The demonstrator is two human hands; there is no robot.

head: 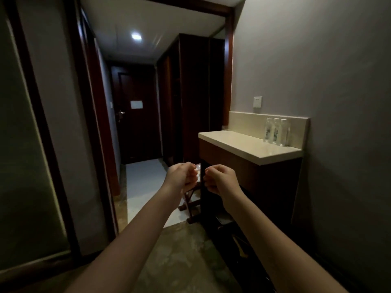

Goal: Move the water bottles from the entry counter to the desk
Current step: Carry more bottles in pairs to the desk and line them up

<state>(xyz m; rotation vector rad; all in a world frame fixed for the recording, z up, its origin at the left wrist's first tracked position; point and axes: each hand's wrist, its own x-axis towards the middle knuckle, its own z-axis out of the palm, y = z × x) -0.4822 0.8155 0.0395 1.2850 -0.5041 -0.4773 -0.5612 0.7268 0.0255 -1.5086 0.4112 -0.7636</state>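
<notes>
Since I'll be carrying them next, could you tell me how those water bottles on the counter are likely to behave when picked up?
The three water bottles look clear and full, so probably fairly heavy for their size. They stand tall and narrow, close together on the counter, so nudging one may tip its neighbours. The smooth plastic could be somewhat slippery.

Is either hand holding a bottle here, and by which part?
No. Left hand and right hand are curled and empty; three water bottles stand untouched on the counter.
</notes>
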